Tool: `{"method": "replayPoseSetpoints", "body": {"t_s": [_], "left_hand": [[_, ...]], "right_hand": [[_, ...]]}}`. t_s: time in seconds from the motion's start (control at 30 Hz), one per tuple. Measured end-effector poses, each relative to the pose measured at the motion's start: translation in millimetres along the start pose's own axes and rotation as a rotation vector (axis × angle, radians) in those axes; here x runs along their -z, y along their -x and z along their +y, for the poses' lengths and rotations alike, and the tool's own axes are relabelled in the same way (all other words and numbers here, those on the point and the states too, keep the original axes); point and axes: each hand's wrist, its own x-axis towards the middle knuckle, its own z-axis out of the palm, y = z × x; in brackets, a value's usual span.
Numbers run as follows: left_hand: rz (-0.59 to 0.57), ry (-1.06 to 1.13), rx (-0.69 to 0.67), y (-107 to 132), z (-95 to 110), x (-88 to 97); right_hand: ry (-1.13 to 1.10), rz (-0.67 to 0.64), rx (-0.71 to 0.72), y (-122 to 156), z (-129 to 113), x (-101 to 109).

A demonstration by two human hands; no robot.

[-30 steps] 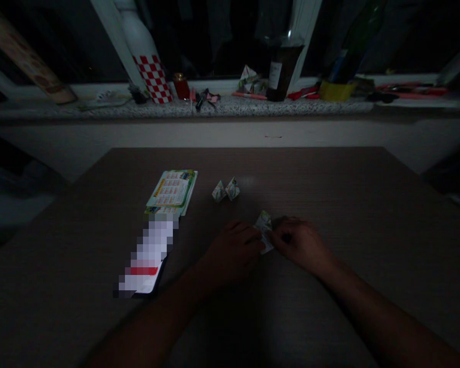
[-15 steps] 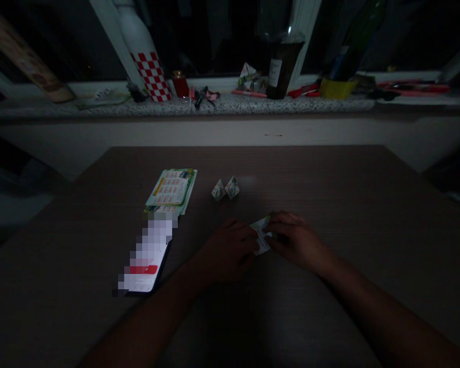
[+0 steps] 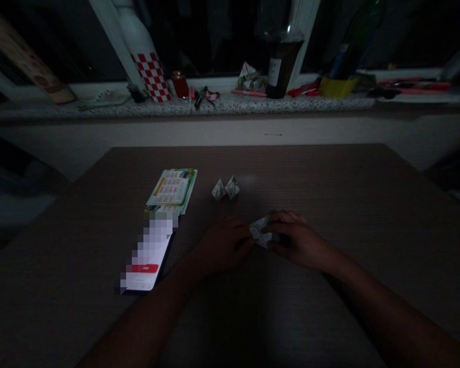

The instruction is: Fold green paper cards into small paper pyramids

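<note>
Both my hands rest on the brown table (image 3: 329, 179) in dim light, pinching one small piece of folded printed paper (image 3: 260, 232) between them. My left hand (image 3: 224, 245) grips its left side with curled fingers. My right hand (image 3: 295, 240) holds its right side, fingers closed over it. Two small folded paper pyramids (image 3: 225, 188) stand on the table just beyond my hands, side by side.
A stack of printed leaflets (image 3: 172, 189) lies to the left, with a lit phone (image 3: 147, 258) in front of it. The stone windowsill (image 3: 214, 105) behind carries a red-checked bottle (image 3: 147, 66), a dark bottle (image 3: 279, 66), a yellow bowl (image 3: 335, 87) and small clutter.
The paper has been folded smaller and lies more hidden between my fingers. Both hands have shifted slightly away from me; the rest is unchanged.
</note>
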Motion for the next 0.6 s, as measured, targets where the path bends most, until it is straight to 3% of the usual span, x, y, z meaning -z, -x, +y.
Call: {"method": "replayPoseSetpoints", "body": {"t_s": [0.23, 0.6], "left_hand": [[0.076, -0.079, 0.127, -7, -1, -13.9], [0.066, -0.205, 0.196, -16, 6, -22.7]], "right_hand": [[-0.016, -0.019, 0.006, -2, 1, 0], [-0.019, 0.002, -0.029, -6, 3, -4]]}}
